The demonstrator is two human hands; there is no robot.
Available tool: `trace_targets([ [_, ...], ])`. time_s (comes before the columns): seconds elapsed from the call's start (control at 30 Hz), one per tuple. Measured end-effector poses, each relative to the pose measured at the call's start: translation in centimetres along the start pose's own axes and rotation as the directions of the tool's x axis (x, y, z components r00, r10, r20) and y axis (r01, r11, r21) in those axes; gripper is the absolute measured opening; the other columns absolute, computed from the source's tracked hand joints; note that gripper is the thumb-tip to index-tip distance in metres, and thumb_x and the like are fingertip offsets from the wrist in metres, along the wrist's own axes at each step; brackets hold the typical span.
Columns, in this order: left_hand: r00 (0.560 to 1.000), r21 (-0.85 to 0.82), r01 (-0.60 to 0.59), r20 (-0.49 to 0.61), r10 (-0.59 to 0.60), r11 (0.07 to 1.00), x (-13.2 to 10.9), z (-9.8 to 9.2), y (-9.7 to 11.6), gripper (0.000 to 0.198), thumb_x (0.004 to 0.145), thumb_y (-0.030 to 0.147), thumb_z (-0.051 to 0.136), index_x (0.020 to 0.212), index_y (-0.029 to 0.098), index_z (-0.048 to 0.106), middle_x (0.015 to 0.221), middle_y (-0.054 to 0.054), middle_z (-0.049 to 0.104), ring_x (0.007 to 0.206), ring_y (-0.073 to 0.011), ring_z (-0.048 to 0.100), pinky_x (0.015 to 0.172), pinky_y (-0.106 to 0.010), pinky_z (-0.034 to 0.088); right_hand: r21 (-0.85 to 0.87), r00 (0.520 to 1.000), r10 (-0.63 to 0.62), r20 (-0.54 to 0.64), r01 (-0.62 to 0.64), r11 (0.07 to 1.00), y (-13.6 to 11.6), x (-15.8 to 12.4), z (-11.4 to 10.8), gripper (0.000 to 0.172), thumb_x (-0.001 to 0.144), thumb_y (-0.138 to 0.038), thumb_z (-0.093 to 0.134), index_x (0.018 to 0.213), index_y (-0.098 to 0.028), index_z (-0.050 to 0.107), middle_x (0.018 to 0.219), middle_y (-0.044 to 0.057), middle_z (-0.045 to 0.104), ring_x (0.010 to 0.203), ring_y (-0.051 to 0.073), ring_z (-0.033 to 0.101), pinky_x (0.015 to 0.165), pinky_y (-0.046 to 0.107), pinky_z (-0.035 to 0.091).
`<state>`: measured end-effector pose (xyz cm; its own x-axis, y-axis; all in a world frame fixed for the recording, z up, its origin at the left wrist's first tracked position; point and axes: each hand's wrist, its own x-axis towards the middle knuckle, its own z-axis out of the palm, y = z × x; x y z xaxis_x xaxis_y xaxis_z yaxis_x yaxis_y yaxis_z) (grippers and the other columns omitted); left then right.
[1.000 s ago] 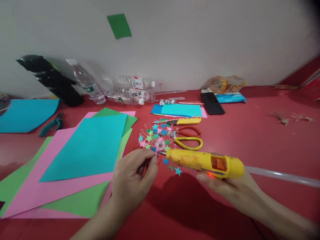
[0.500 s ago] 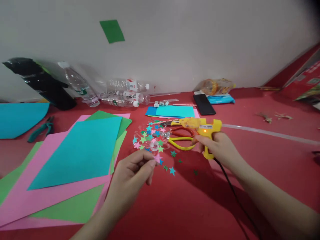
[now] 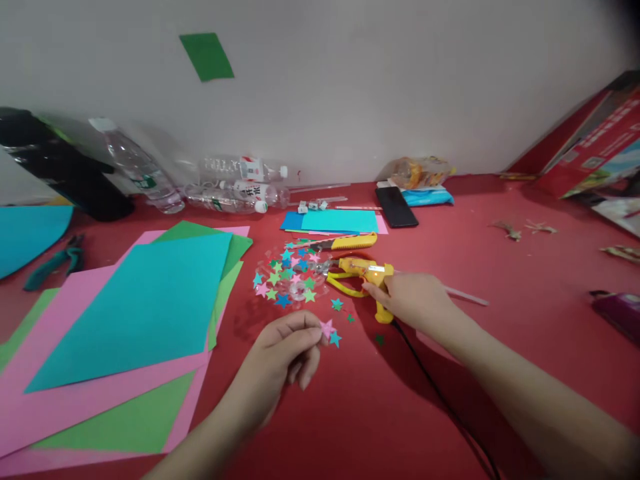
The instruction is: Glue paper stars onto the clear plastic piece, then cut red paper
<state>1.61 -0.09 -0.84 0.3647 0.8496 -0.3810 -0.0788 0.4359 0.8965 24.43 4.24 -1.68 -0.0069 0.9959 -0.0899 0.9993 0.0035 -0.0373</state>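
Note:
My left hand (image 3: 289,351) pinches a small pink paper star (image 3: 327,327) between thumb and fingertips, just above the red table. My right hand (image 3: 411,300) grips the handle of a yellow glue gun (image 3: 365,272), its nozzle pointing left over the yellow-handled scissors (image 3: 345,283). A black cord (image 3: 440,400) trails from the gun toward me. A pile of small coloured paper stars (image 3: 286,277) lies just beyond my left hand, around a clear round object.
Stacked teal, pink and green paper sheets (image 3: 130,313) lie at left. A yellow utility knife (image 3: 345,242), small paper pieces (image 3: 333,221), a black phone (image 3: 396,206), plastic bottles (image 3: 235,190), pliers (image 3: 50,263) and a red box (image 3: 595,143) surround the work spot.
My right hand has swung the glue gun away from the star and lowered it onto the scissors. My left hand stays pinched on the pink star. The view has shifted right.

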Motion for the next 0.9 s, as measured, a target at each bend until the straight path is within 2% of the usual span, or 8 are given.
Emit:
trace_targets([
  [0.1, 0.999, -0.057, 0.032, 0.016, -0.031, 0.998, 0.0, -0.2, -0.2, 0.016, 0.082, 0.027, 0.057, 0.07, 0.017, 0.058, 0.04, 0.007, 0.044, 0.036, -0.0036, 0.024, 0.04, -0.021, 0.013, 0.088, 0.944, -0.219, -0.247, 0.247, 0.965, -0.8, -1.7, -0.9, 0.035, 0.095, -0.044, 0.045, 0.082, -0.019, 0.065, 0.064, 0.005, 0.066, 0.061, 0.018, 0.061, 0.056, 0.025, 0.037],
  [0.2, 0.997, -0.089, 0.066, 0.049, -0.061, 0.994, 0.0, -0.3, -0.3, 0.016, 0.082, 0.026, 0.055, 0.07, 0.016, 0.059, 0.041, 0.007, 0.043, 0.037, -0.0036, 0.023, 0.042, -0.022, 0.012, 0.202, 0.669, -0.505, -0.545, 0.69, 0.696, -2.1, -3.5, -1.3, 0.021, 0.096, -0.028, 0.045, 0.085, -0.019, 0.06, 0.062, -0.001, 0.062, 0.052, 0.011, 0.052, 0.054, 0.022, 0.036],
  [0.3, 0.993, -0.095, 0.098, 0.072, -0.091, 0.991, -0.1, -0.3, -0.3, 0.017, 0.082, 0.025, 0.054, 0.068, 0.016, 0.059, 0.04, 0.007, 0.041, 0.037, -0.004, 0.022, 0.043, -0.023, 0.012, 0.163, 0.539, -0.58, -0.611, 0.803, 0.574, -3.1, -4.3, -1.1, 0.014, 0.094, -0.018, 0.047, 0.091, -0.017, 0.06, 0.061, -0.002, 0.061, 0.052, 0.011, 0.051, 0.054, 0.023, 0.035],
  [0.57, 0.984, -0.09, 0.119, 0.144, -0.106, 0.989, -0.1, 0.1, -0.3, 0.018, 0.081, 0.024, 0.048, 0.065, 0.017, 0.054, 0.039, 0.008, 0.034, 0.036, -0.0052, 0.022, 0.04, -0.022, 0.015, 0.342, 0.562, -0.582, -0.588, 0.825, 0.45, -3.2, -4.3, 0.0, 0.011, 0.094, -0.016, 0.051, 0.095, -0.019, 0.061, 0.08, 0.0, 0.071, 0.068, 0.01, 0.061, 0.066, 0.022, 0.044],
  [0.7, 0.986, 0.303, -0.161, 0.004, 0.168, 0.939, -0.7, 0.2, 0.4, 0.022, 0.086, 0.027, 0.048, 0.067, 0.018, 0.055, 0.044, 0.006, 0.043, 0.037, -0.0065, 0.032, 0.039, -0.02, 0.022, 0.472, 0.654, -0.536, -0.534, 0.757, 0.453, -2.6, -3.9, -1.2, 0.011, 0.093, -0.016, 0.052, 0.092, -0.018, 0.062, 0.075, -0.001, 0.067, 0.064, 0.01, 0.057, 0.064, 0.022, 0.042],
  [0.73, 0.944, 0.462, -0.287, -0.016, 0.331, 0.839, -0.9, 0.2, 0.6, 0.02, 0.087, 0.024, 0.049, 0.069, 0.018, 0.057, 0.049, 0.005, 0.048, 0.042, -0.0076, 0.039, 0.042, -0.02, 0.028, 0.497, 0.693, -0.503, -0.516, 0.721, 0.483, -2.5, -3.5, -1.7, 0.01, 0.092, -0.017, 0.053, 0.089, -0.018, 0.063, 0.073, -0.001, 0.066, 0.064, 0.01, 0.056, 0.063, 0.022, 0.042],
  [0.8, 0.746, 0.742, -0.473, 0.05, 0.664, 0.475, -1.2, -0.1, 0.9, 0.013, 0.086, 0.016, 0.053, 0.078, 0.018, 0.063, 0.065, -0.001, 0.059, 0.059, -0.0114, 0.052, 0.055, -0.023, 0.04, 0.55, 0.761, -0.446, -0.472, 0.649, 0.525, -2.3, -2.6, -2.8, 0.01, 0.09, -0.016, 0.055, 0.085, -0.019, 0.063, 0.076, 0.0, 0.064, 0.067, 0.011, 0.056, 0.063, 0.023, 0.042],
  [0.9, 0.487, 0.9, -0.436, 0.22, 0.845, 0.017, -1.4, -0.7, 1.0, 0.017, 0.082, 0.012, 0.06, 0.093, 0.018, 0.071, 0.092, -0.009, 0.062, 0.083, -0.0192, 0.056, 0.073, -0.033, 0.045, 0.644, 0.795, -0.475, -0.377, 0.594, 0.482, -2.5, -0.9, -3.8, 0.011, 0.087, -0.015, 0.058, 0.077, -0.018, 0.061, 0.087, 0.003, 0.064, 0.074, 0.012, 0.059, 0.066, 0.022, 0.045],
])
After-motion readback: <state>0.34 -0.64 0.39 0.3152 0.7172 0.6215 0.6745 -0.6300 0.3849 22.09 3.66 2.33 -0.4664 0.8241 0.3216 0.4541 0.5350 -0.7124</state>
